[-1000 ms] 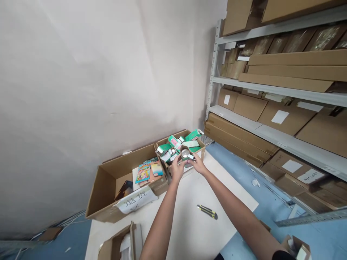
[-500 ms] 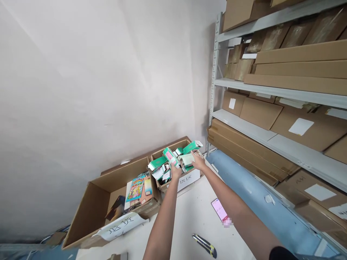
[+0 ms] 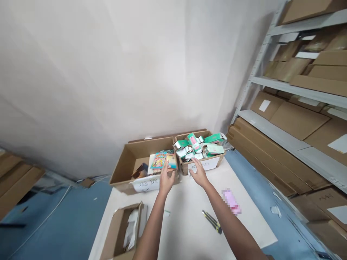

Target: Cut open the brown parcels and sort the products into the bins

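Observation:
My left hand (image 3: 166, 177) is open with fingers spread, hovering above the white table (image 3: 184, 231) just in front of the wide cardboard box (image 3: 127, 162) that holds colourful booklets (image 3: 159, 160). My right hand (image 3: 198, 173) is also open and holds nothing; it hovers before the smaller cardboard box (image 3: 204, 163) heaped with several green and white packets (image 3: 199, 146). Both hands are apart from the boxes.
A yellow-black utility knife (image 3: 212, 221) and a pink phone (image 3: 231, 200) lie on the table right of my right arm. An open small carton (image 3: 119, 231) sits at the near left. Metal shelving (image 3: 290, 137) stacked with flat cardboard packages runs along the right. The floor is blue.
Both hands drew back from the box of green packets and now hover open and holding nothing in front of the boxes. The view swung left and down.

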Tool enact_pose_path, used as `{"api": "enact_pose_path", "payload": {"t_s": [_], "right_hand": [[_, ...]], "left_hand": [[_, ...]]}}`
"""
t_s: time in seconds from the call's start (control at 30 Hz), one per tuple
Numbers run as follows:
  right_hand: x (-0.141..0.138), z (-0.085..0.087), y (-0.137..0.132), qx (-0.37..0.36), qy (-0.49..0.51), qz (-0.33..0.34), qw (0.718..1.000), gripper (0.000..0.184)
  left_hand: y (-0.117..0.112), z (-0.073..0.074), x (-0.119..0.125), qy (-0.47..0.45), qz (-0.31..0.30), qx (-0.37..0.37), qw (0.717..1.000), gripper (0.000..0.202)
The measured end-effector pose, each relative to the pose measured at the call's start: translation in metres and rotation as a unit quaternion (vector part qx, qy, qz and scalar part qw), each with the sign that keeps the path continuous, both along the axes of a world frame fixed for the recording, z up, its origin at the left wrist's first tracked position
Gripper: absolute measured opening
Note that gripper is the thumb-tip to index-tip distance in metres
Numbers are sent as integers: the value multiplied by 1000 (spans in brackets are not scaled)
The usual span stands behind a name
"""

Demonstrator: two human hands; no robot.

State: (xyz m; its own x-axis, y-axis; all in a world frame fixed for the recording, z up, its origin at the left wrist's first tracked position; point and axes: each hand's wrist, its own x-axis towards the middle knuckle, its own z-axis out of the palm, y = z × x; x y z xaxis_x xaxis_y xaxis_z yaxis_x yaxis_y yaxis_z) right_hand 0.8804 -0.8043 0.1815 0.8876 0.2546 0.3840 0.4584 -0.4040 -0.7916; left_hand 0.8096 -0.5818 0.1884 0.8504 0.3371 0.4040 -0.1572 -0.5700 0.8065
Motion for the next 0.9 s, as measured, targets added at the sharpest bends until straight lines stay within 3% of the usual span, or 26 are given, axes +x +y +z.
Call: {"api": "enact_pose_path", "payload": {"t_s": [0.13, 0.27, 0.37, 0.47, 0.57, 0.7, 0.8, 0.9], "right_hand": [[-85, -16, 74, 34, 32, 35, 998, 62], [-166, -48, 168, 26, 81, 86, 993, 59], [-222, -75, 232, -11, 101, 141, 985, 61], [-274, -104, 268, -101, 105, 182, 973, 66], [-316, -133, 267, -229, 123, 184, 948, 67], [-354, -163, 236, -335, 172, 138, 916, 59], [-365, -167, 220, -337, 192, 71, 919, 38], [-361, -157, 203, -304, 164, 21, 938, 23]], "left_hand": [[62, -21, -87, 32, -5, -38, 999, 70], [134, -60, -175, 83, 7, -24, 996, 58], [180, -92, -242, 171, 6, 6, 985, 47], [204, -117, -301, 309, -8, 44, 950, 47], [206, -136, -342, 404, -39, 82, 910, 51], [190, -153, -364, 393, -31, 112, 912, 29], [170, -158, -364, 356, -2, 130, 926, 20], [148, -152, -359, 287, 19, 162, 944, 25]]}}
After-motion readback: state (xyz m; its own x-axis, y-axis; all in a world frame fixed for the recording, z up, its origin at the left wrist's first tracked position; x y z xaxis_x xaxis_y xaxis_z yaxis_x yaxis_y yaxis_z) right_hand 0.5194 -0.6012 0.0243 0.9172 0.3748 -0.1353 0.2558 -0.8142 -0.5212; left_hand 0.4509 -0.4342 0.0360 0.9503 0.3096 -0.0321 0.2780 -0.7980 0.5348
